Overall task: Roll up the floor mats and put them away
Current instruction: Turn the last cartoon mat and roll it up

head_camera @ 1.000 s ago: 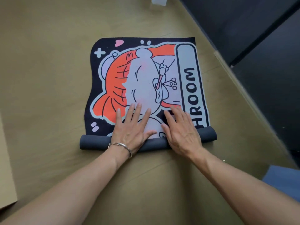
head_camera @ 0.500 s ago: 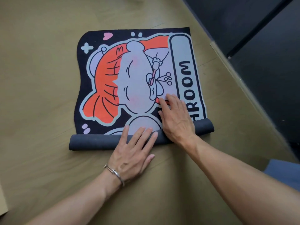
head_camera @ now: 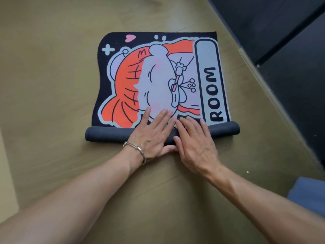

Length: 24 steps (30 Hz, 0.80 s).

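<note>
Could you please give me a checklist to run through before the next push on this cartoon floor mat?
1. Flat contact: left hand and right hand press with straight fingers on the dark grey rolled part of the mat: ok.
2. Hands spread toward the roll's ends: not ok, both sit side by side near the middle.
3. The black-and-orange cartoon-printed flat part lies without folds: ok.
4. Nothing lies on the print ahead of the roll: ok.
5. Roll square to the mat's sides: ok, as far as shows.
6. Roll tightness: cannot tell, its ends are not seen end-on.
</note>
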Each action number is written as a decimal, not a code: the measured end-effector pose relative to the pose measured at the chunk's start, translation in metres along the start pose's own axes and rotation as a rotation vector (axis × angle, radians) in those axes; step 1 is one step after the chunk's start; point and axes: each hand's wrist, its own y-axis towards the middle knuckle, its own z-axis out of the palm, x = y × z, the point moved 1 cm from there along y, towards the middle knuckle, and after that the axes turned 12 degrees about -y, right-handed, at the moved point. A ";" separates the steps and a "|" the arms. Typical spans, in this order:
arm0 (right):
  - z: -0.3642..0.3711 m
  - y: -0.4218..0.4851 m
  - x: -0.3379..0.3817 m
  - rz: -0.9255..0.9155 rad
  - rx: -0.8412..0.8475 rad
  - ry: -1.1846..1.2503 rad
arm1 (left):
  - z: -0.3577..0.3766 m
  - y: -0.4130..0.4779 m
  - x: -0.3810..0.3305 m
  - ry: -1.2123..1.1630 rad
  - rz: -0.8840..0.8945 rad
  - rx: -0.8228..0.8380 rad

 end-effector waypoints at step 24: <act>0.004 0.048 -0.005 -0.077 0.006 -0.074 | -0.024 0.024 0.024 -0.028 -0.296 0.068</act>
